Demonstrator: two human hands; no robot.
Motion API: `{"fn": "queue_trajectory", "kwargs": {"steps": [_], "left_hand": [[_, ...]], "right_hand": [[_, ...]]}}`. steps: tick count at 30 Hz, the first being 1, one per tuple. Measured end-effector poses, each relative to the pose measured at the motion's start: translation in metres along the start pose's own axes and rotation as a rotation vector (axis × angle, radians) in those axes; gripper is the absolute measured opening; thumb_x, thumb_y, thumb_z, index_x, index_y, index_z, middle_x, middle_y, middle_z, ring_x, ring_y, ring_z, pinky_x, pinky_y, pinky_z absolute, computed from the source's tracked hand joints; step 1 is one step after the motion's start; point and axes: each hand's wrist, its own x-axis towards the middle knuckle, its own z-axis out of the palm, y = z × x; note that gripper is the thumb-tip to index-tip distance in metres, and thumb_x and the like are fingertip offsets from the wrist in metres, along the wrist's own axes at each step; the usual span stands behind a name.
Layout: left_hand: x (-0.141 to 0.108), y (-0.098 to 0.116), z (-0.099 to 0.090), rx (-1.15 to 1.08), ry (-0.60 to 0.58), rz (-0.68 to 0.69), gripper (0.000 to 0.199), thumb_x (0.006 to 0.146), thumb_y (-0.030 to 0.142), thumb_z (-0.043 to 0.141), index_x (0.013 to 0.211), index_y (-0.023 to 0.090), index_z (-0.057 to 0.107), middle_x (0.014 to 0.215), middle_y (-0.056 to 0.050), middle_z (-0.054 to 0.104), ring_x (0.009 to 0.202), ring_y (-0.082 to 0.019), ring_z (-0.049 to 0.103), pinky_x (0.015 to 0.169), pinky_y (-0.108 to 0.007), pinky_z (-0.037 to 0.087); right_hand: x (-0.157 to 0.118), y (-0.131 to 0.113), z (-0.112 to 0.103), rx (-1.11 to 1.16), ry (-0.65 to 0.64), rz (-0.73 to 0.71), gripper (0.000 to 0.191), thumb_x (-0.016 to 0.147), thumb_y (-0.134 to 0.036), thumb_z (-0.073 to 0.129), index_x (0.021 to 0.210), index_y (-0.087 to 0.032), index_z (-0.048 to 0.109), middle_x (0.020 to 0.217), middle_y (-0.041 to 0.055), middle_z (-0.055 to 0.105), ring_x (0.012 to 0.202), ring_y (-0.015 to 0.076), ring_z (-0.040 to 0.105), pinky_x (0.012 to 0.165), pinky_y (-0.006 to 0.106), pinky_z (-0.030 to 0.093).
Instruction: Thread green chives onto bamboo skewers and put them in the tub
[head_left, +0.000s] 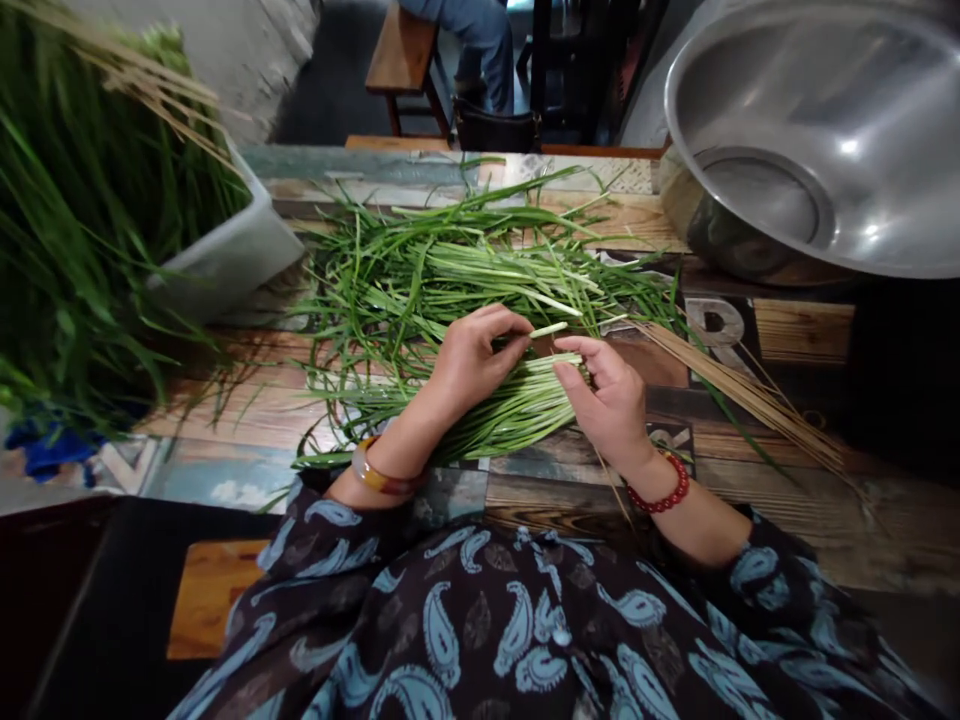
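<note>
My left grip [484, 350] is closed on a stalk [553, 329], pinched between thumb and bent forefinger, its pale end pointing to the tabletop's [795, 540] right edge. My right grip [609, 400] is just beside it, thumb and forefinger curved a little apart at the white ends of a bunch; I cannot tell whether anything thin is caught between them.

The bunch [517, 415] lies nearest me, toward the tabletop's near edge, under and between my hands. Its stalks are slim, straight and glossy, packed side by side, whitish at the tips on the right and fresh green farther left, where they turn into flat, darker leaves.

Beyond my hands a looser heap [450, 265] spreads toward the far edge, its long leaves crossing and bending, with bright pale stalks among deep green blades. Dry straws [739, 392] slant from the heap toward the right edge. A steel basin [772, 195] is at the far right corner, and a white crate [232, 260], overflowing with dark leafy greens [67, 210], is at the left edge.
</note>
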Motion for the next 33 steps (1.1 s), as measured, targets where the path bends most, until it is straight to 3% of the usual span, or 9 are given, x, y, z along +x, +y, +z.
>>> {"fn": "queue_trajectory", "kwargs": {"steps": [26, 33], "left_hand": [[-0.0074, 0.0071, 0.0083, 0.157, 0.033, 0.098, 0.011, 0.088, 0.017, 0.060, 0.082, 0.017, 0.069, 0.076, -0.002, 0.065, 0.071, -0.014, 0.060, 0.065, -0.026, 0.043], [-0.0083, 0.0078, 0.0078, 0.287, -0.008, 0.143, 0.017, 0.094, 0.023, 0.055, 0.086, 0.017, 0.068, 0.081, -0.004, 0.067, 0.076, -0.016, 0.061, 0.070, -0.028, 0.043]], "right_hand": [[0.0005, 0.0043, 0.0008, 0.042, -0.034, 0.056, 0.019, 0.092, -0.037, 0.060, 0.104, -0.022, 0.065, 0.097, 0.0037, 0.073, 0.082, 0.0176, 0.066, 0.076, 0.033, 0.052], [0.0004, 0.0068, 0.0041, 0.055, -0.021, 0.061, 0.017, 0.092, -0.036, 0.060, 0.102, -0.022, 0.062, 0.095, 0.0043, 0.071, 0.086, 0.0183, 0.066, 0.080, 0.034, 0.054]]}}
